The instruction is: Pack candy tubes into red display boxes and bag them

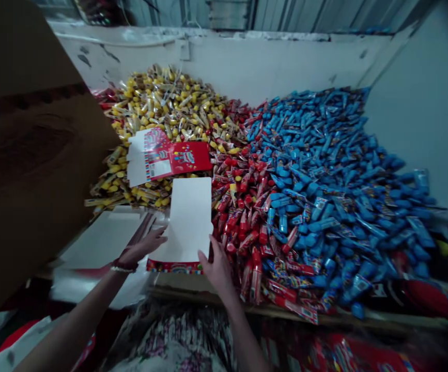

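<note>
A cardboard box with a white inside and a colourful printed front strip lies before me, its long white panel pointing away. My left hand, a beaded bracelet on its wrist, is at the box's left edge with fingers stretched toward it. At the right edge, my right hand holds the box's side between thumb and fingers. Just beyond lies a flat red printed carton with white flaps, on top of yellow-capped wrapped sweets.
Red wrapped sweets and a large heap of blue ones spread to the right. White card sheets are stacked at left, beside a tall brown carton. A pale wall stands behind the heaps.
</note>
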Demonstrator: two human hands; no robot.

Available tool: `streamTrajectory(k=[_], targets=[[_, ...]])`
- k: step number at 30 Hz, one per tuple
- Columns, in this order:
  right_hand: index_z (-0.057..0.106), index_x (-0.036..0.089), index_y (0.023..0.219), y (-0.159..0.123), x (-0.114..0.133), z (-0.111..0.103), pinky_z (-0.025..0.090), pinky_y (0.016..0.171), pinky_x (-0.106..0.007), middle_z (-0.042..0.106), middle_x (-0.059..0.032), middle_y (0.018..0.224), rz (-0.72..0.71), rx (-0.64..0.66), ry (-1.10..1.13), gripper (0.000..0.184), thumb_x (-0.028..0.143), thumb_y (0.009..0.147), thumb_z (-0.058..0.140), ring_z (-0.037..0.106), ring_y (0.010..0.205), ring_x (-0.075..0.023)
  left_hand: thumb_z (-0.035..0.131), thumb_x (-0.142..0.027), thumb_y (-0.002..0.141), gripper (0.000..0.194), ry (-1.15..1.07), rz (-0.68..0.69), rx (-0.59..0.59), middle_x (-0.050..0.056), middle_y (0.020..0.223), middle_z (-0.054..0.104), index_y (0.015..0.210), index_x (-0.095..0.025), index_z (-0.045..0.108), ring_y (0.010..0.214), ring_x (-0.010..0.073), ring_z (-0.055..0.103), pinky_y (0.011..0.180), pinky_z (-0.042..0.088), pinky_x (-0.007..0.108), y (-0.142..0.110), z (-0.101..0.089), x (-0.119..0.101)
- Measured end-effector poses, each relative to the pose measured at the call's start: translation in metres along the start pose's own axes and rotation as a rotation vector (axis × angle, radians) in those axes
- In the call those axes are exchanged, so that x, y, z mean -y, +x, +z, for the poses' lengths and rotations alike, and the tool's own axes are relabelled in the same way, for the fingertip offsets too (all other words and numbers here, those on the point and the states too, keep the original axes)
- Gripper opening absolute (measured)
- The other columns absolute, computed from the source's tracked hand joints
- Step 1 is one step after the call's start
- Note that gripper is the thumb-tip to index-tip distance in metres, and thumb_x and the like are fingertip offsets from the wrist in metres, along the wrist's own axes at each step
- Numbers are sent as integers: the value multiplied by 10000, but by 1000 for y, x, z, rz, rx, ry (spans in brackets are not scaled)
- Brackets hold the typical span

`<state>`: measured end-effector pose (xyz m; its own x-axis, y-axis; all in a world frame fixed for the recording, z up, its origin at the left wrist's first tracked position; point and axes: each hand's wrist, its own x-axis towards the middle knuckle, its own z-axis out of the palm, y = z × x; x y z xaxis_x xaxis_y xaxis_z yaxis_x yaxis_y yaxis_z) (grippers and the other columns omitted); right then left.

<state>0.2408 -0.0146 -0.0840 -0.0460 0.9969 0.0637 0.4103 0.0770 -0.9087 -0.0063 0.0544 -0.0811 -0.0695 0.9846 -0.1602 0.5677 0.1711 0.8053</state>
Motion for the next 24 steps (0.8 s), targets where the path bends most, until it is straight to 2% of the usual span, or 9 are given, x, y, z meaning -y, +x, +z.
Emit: streamTrajectory(k=[3,6,10,12,15,17,19,21,24], targets=[[404,201,1407,-19,17,13,355,1092,-449,443,-131,1379,-116,14,-88,629,193,793,538,415,1295,-271,622,-583,611,766,-59,-23,-56,151,1266,607,1230,-132,594,1211,314,522,1041,391,433,-18,-14,12],[389,241,1421,-47,24,31,390,1071,-444,370,-120,1423,-232,112,-108,680,176,769,570,407,1292,-284,568,-556,711,774,-173,-127,-207,77,1355,547,1377,-180,452,1250,294,495,1069,378,441,-53,-41,26],[495,246,1343,-77,15,50,443,1034,-396,376,-120,1394,-258,227,-75,627,187,731,620,466,1244,-286,576,-583,713,722,-98,-231,-287,21,1306,593,1344,-241,500,1221,302,522,1056,415,441,-96,-59,46],[515,261,1320,-87,4,52,459,1022,-370,395,-105,1377,-173,199,-72,596,149,738,578,502,1215,-264,568,-580,721,646,-53,-212,-264,10,1256,627,1281,-260,560,1199,295,539,1001,474,406,-105,-49,52],[534,275,1292,-93,-18,48,461,1019,-357,427,-85,1339,-15,65,-122,562,87,767,462,530,1187,-225,502,-537,771,584,-33,-104,-179,64,1275,605,1256,-220,574,1146,289,570,894,535,378,-98,-13,52],[553,265,1271,-86,-32,45,445,1032,-377,444,-86,1307,55,-40,-178,544,81,776,422,512,1204,-224,435,-453,816,581,-17,10,-144,128,1325,554,1310,-160,516,1163,284,555,940,502,407,-82,16,49],[567,248,1256,-70,-44,48,434,1037,-406,456,-93,1292,86,-108,-226,527,86,780,408,496,1212,-233,376,-352,840,563,-20,92,-123,138,1368,511,1352,-135,461,1258,270,480,1070,384,423,-59,39,47],[577,233,1244,-50,-52,56,434,1029,-423,449,-103,1316,79,-144,-265,523,80,778,395,490,1218,-246,355,-295,850,556,-38,106,-105,142,1392,483,1370,-111,426,1287,269,450,1112,322,416,-37,51,48],[586,235,1228,-24,-58,70,409,1045,-428,416,-89,1382,34,-199,-329,531,60,775,372,437,1279,-274,329,-270,865,552,-75,119,-97,161,1405,461,1384,-90,391,1306,281,424,1124,293,434,-11,54,54]])
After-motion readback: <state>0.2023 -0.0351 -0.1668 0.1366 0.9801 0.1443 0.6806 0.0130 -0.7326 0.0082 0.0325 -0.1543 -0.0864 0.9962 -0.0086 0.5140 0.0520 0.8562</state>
